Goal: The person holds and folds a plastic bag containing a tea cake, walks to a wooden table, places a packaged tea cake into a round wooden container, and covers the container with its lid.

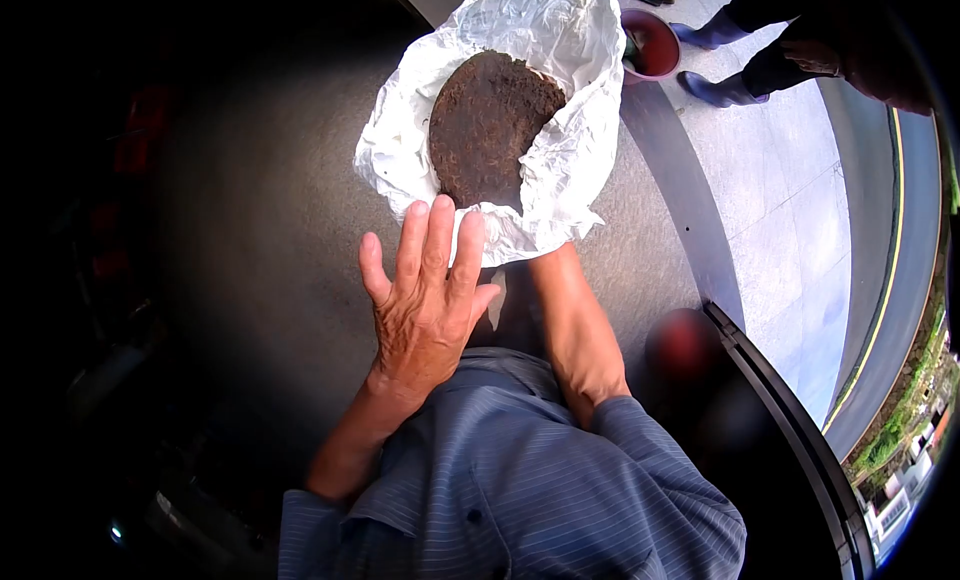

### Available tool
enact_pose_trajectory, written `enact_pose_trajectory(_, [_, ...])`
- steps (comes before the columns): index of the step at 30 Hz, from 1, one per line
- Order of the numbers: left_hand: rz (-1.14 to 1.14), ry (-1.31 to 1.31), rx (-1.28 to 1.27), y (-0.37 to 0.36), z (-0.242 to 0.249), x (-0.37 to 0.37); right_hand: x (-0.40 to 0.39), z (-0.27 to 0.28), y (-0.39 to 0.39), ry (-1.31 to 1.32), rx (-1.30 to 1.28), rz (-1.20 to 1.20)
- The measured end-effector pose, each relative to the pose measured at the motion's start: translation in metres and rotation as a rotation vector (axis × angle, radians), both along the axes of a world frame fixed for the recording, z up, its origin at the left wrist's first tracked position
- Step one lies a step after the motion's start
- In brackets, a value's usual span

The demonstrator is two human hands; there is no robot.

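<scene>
A round, dark brown pressed tea cake (490, 130) lies in a crumpled white paper wrapper (580, 90) at the top centre. Its right side is broken away and crumbly. The wrapper is spread wide around it. Below its near edge, my left hand (425, 290) is held palm down with fingers stretched and spread, fingertips overlapping the paper's rim. It grips nothing. My right hand (556, 262) supports the wrapped cake from underneath; only the wrist and forearm show, and the fingers are hidden by the paper.
Grey floor (640, 200) lies beneath my hands. A pink bucket (654, 48) stands at the upper right beside a person in dark boots (722, 88). A dark door frame or rail (780, 410) runs along the lower right, with a road (893, 310) beyond.
</scene>
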State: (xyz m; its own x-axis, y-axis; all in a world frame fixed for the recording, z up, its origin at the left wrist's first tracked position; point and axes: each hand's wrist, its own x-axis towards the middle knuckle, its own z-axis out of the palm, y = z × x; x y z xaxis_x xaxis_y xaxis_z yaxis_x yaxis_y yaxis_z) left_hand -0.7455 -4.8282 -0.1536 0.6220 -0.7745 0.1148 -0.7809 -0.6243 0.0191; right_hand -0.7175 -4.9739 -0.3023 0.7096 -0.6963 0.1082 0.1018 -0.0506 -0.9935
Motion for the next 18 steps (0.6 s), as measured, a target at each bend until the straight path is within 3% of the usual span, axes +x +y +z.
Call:
enact_pose_trajectory(5, [0.014,-0.008,0.094,0.003,-0.017,0.000,-0.007,0.012,-0.004,-0.006,0.026,0.032])
enact_pose_trajectory(9, [-0.022,0.000,0.048,0.003,0.025,-0.015,-0.015,0.034,-0.010,-0.019,0.051,0.051])
enact_pose_trajectory(18, [-0.108,-0.208,-0.088,0.022,0.066,-0.019,-0.025,0.055,-0.013,-0.010,0.075,0.069])
